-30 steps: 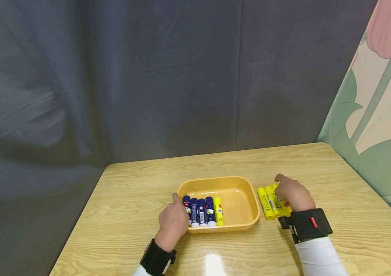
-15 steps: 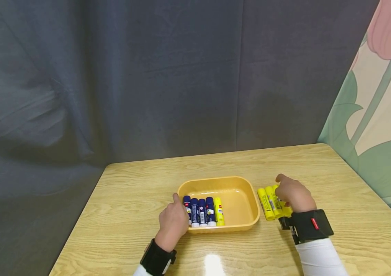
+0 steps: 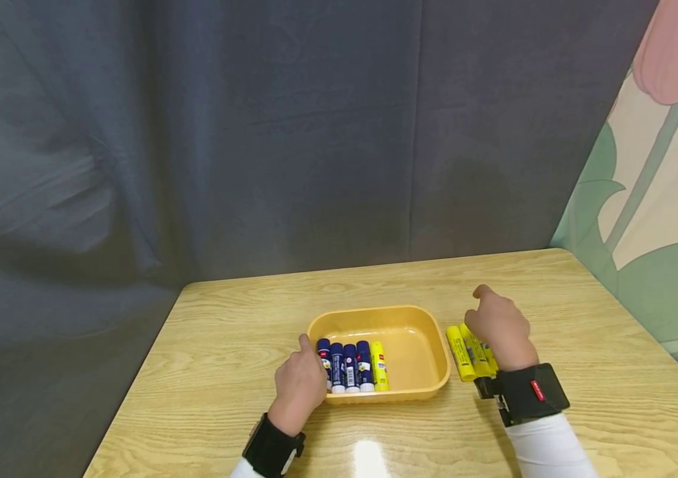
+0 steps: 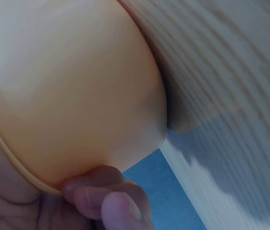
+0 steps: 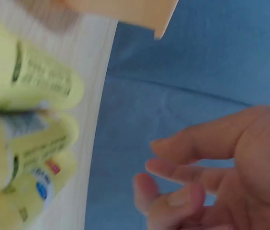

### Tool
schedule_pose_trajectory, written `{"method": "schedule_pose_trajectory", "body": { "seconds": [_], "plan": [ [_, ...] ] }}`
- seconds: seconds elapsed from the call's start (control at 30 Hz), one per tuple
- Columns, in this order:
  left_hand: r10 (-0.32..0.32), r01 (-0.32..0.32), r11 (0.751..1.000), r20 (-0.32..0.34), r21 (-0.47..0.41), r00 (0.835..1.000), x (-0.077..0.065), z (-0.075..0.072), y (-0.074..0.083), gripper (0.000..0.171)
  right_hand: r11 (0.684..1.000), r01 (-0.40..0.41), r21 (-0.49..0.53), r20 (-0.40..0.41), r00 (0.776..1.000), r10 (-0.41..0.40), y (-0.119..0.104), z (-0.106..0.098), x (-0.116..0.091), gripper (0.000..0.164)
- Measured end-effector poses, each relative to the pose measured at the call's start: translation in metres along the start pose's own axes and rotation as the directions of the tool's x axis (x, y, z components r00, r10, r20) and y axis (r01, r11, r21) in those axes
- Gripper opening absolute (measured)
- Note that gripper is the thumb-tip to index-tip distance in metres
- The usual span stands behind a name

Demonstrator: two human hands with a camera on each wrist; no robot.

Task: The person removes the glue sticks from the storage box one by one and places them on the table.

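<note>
A shallow yellow plastic tray sits on the table with several dark blue glue sticks and one yellow glue stick lined up in its left half. My left hand grips the tray's left end, thumb over the rim; in the left wrist view its fingers curl against the outer wall. To the tray's right lie yellow glue sticks side by side. Over their far ends is my right hand, partly hiding them. The right wrist view shows its fingers loosely bent with nothing between them.
The wooden table has rounded far corners. A dark grey curtain hangs behind it and along the left. On the right stands a flower-patterned panel. Both wrists wear black camera straps.
My right hand has lifted off the yellow glue sticks and shifted slightly back and to the left. The left hand and the tray have stayed in place.
</note>
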State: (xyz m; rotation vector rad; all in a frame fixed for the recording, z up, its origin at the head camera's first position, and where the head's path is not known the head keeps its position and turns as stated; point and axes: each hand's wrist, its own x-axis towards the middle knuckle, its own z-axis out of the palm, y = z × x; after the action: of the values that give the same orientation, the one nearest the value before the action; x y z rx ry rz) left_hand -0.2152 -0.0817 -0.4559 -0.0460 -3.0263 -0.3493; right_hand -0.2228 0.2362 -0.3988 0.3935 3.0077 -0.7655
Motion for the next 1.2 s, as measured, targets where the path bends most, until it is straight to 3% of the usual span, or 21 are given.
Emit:
{"method": "schedule_pose_trajectory", "body": {
  "seconds": [0.27,0.53,1.2],
  "plan": [
    [-0.019,0.019,1.000,0.013,0.014,1.000,0.000,0.000,-0.001,0.049,0.989,0.145,0.011,-0.177,0.974,-0.140,-0.031,0.007,-0.011,0.041],
    [-0.029,0.029,1.000,0.020,0.008,0.999,0.001,0.002,-0.003,0.051,0.968,0.249,0.008,-0.279,0.931,-0.237,-0.057,0.027,-0.018,0.031],
    [-0.004,0.004,1.000,0.010,0.005,1.000,0.003,0.002,0.002,0.051,0.960,0.277,-0.044,-0.079,0.957,-0.280,-0.084,0.076,-0.040,0.048]
  ]
}}
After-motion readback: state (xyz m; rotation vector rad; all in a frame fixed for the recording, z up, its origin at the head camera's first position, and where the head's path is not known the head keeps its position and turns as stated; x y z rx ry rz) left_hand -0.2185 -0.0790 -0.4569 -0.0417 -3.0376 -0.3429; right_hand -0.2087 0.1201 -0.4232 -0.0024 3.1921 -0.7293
